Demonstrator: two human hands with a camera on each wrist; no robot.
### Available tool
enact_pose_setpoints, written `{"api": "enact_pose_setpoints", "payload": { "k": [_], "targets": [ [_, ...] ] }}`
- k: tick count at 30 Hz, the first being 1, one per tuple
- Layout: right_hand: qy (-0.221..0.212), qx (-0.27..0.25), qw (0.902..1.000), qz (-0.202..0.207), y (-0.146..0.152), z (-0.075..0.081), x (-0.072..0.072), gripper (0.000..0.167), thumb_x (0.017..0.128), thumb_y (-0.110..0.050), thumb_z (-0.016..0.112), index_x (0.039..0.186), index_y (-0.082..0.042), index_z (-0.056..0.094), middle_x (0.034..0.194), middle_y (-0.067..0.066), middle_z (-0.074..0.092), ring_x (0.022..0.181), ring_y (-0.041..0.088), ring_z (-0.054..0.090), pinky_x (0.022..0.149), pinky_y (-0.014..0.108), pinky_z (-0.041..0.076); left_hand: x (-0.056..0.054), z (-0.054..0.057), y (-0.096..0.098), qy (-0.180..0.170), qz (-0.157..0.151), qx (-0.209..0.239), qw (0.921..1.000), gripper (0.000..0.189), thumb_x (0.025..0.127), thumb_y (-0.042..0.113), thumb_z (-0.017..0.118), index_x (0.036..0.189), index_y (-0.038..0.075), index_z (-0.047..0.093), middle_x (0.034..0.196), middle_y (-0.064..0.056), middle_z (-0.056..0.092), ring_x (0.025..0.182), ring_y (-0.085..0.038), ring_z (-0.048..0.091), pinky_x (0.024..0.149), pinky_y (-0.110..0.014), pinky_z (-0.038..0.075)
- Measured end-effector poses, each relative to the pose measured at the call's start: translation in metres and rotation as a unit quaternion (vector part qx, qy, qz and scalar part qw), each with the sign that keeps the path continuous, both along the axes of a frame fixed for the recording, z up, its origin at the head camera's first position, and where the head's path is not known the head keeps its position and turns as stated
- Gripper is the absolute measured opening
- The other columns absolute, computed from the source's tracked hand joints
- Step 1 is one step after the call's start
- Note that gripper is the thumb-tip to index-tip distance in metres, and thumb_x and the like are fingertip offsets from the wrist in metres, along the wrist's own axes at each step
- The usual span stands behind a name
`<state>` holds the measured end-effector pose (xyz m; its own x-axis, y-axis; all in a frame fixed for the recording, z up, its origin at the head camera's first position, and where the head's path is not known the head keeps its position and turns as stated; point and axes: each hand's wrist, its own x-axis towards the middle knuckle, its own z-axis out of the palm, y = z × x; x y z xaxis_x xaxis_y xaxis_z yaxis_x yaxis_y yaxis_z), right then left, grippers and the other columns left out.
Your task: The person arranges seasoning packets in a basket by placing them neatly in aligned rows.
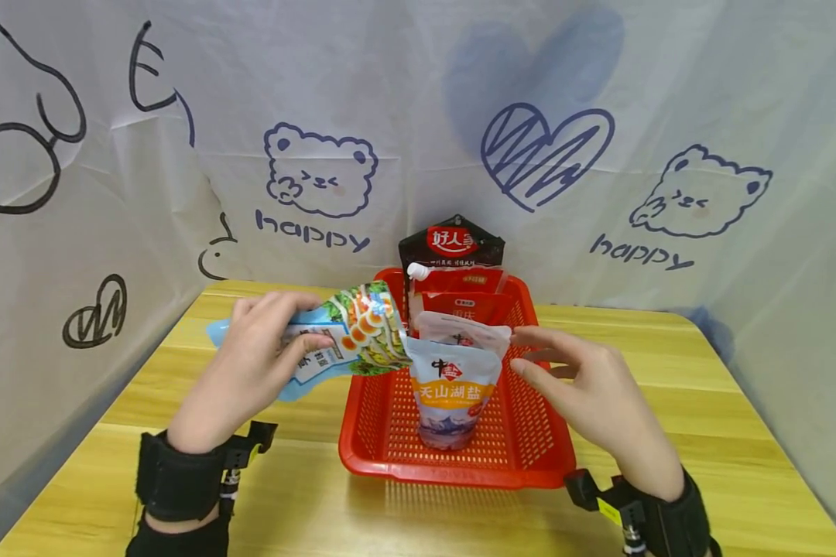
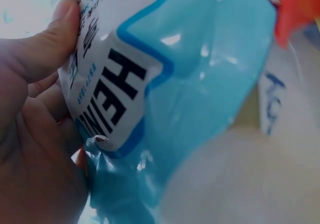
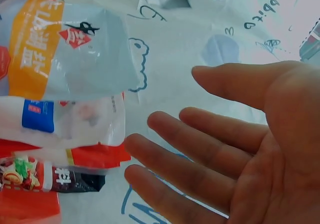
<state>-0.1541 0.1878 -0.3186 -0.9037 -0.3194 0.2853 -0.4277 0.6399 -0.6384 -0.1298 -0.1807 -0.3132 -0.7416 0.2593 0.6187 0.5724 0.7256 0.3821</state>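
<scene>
My left hand [image 1: 258, 363] grips a light blue Heinz pouch [image 1: 362, 329], thumb on its printed front and fingers behind. It is tilted sideways, its picture end at the left edge of the salt bags. In the left wrist view the Heinz pouch [image 2: 200, 59] fills much of the frame. My right hand [image 1: 588, 379] is just right of the salt bags, fingers apart and holding nothing; the right wrist view shows its palm [image 3: 250, 159]. A blue and orange salt bag [image 1: 453, 391] stands upright in the red basket [image 1: 453, 476], a whitish salt bag [image 1: 463, 329] behind it.
Behind the salt bags, a red spouted pouch [image 1: 474, 302] and a black packet [image 1: 453, 240] stand in the basket. The basket rests on a wood-grain table [image 1: 292, 495]. White sheets with drawings [image 1: 418, 116] enclose the back and sides.
</scene>
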Motion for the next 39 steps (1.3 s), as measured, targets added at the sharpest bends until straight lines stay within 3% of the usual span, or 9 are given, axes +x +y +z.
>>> {"api": "enact_pose_setpoints", "payload": {
  "k": [7,11,15,19,25,29,35,39],
  "targets": [
    [0.029,-0.040,0.9986,0.015,-0.008,0.000,0.007,0.047,0.094,-0.024,0.080,0.138,-0.015,0.067,0.125,-0.001,0.074,0.110,0.018,0.072,0.082,0.031,0.062,0.000,0.003,0.040,0.024,-0.051,-0.012,0.9983,0.035,0.084,0.013,0.082,0.114,0.005,0.065,0.100,-0.003,0.069,0.094,-0.018,0.060,0.091,-0.043,0.035],
    [0.040,-0.078,0.9948,0.052,-0.013,-0.002,0.010,0.053,0.092,-0.018,0.081,0.141,-0.014,0.064,0.127,0.000,0.073,0.111,0.017,0.071,0.083,0.029,0.061,0.000,0.002,0.061,0.022,-0.074,-0.035,0.9964,0.040,0.083,0.020,0.083,0.116,0.006,0.066,0.103,-0.002,0.071,0.095,-0.017,0.059,0.090,-0.042,0.038],
    [0.030,-0.100,0.9905,0.089,-0.021,-0.004,0.012,0.056,0.090,-0.015,0.082,0.142,-0.011,0.062,0.123,0.006,0.073,0.105,0.021,0.073,0.081,0.028,0.062,0.001,-0.003,0.077,0.015,-0.084,-0.065,0.9943,0.047,0.080,0.025,0.084,0.119,0.006,0.067,0.106,-0.002,0.073,0.094,-0.017,0.060,0.089,-0.041,0.040],
    [0.017,-0.099,0.9893,0.105,-0.027,-0.007,0.014,0.058,0.088,-0.015,0.085,0.141,-0.011,0.063,0.117,0.006,0.074,0.091,0.016,0.074,0.075,0.028,0.063,0.000,-0.008,0.088,0.018,-0.090,-0.090,0.9918,0.046,0.081,0.025,0.085,0.119,0.007,0.067,0.109,-0.003,0.072,0.093,-0.017,0.060,0.090,-0.040,0.042],
    [0.022,-0.100,0.9901,0.096,-0.031,-0.012,0.014,0.042,0.082,-0.013,0.089,0.120,-0.005,0.072,0.101,0.007,0.077,0.076,0.008,0.072,0.066,0.026,0.062,-0.001,-0.014,0.092,0.034,-0.099,-0.096,0.9899,0.044,0.082,0.025,0.085,0.118,0.008,0.068,0.109,-0.003,0.072,0.093,-0.018,0.061,0.092,-0.042,0.044],
    [0.033,-0.111,0.9896,0.086,-0.031,-0.013,0.014,0.037,0.082,-0.011,0.088,0.114,-0.004,0.072,0.099,0.007,0.077,0.075,0.008,0.074,0.064,0.025,0.062,-0.003,-0.014,0.090,0.021,-0.094,-0.079,0.9922,0.049,0.079,0.028,0.088,0.119,0.010,0.068,0.113,-0.002,0.072,0.101,-0.018,0.061,0.100,-0.048,0.040],
    [0.023,-0.139,0.9881,0.063,-0.031,-0.013,0.015,0.034,0.085,-0.011,0.086,0.114,-0.005,0.071,0.098,0.009,0.077,0.074,0.010,0.073,0.064,0.027,0.062,-0.004,-0.009,0.079,0.037,-0.060,-0.030,0.9971,0.050,0.082,0.023,0.090,0.122,0.008,0.066,0.121,-0.004,0.069,0.116,-0.024,0.058,0.104,-0.053,0.033],
    [0.011,-0.170,0.9843,0.046,-0.030,-0.013,0.015,0.032,0.087,-0.009,0.084,0.116,-0.004,0.070,0.101,0.012,0.077,0.079,0.015,0.076,0.065,0.029,0.063,-0.006,-0.008,0.070,0.047,-0.029,0.015,0.9984,0.061,0.081,0.022,0.091,0.131,0.004,0.060,0.134,-0.011,0.061,0.126,-0.029,0.051,0.108,-0.054,0.032]
  ]
}}
